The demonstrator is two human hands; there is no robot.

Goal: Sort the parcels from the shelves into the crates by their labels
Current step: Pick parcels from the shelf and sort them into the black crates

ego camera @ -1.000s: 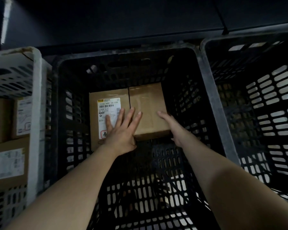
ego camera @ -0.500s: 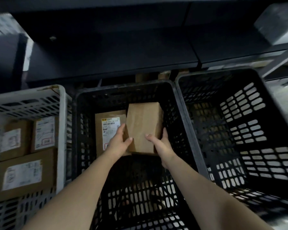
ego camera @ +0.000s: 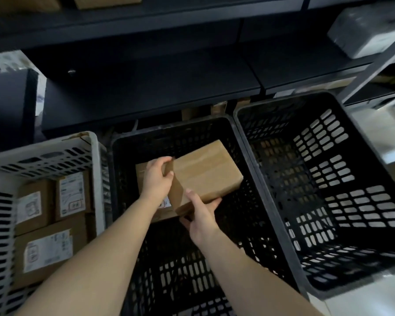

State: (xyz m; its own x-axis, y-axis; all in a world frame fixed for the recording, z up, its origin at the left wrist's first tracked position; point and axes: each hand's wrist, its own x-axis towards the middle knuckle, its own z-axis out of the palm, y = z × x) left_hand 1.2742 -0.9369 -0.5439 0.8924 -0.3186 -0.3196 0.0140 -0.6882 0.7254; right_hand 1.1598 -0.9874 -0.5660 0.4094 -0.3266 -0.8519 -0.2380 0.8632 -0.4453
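A plain brown cardboard parcel (ego camera: 205, 172) is tilted above the middle black crate (ego camera: 244, 169). My left hand (ego camera: 156, 176) grips its upper left corner, and my right hand (ego camera: 200, 217) holds its near lower end from below. A second parcel (ego camera: 144, 169) with a white label lies on the crate floor beneath, mostly hidden by my left hand and the lifted parcel.
A white crate (ego camera: 94, 160) on the left holds three labelled brown parcels (ego camera: 48, 249). A black crate (ego camera: 374, 142) stands on the right with nothing visible inside. Dark shelves (ego camera: 146, 87) run behind the crates, with a grey wrapped package (ego camera: 365, 30) at the upper right.
The plain parcel has been lifted off the crate floor and turned at an angle. Both hands moved from its sides to a grip on its corner and underside. The camera has pulled back.
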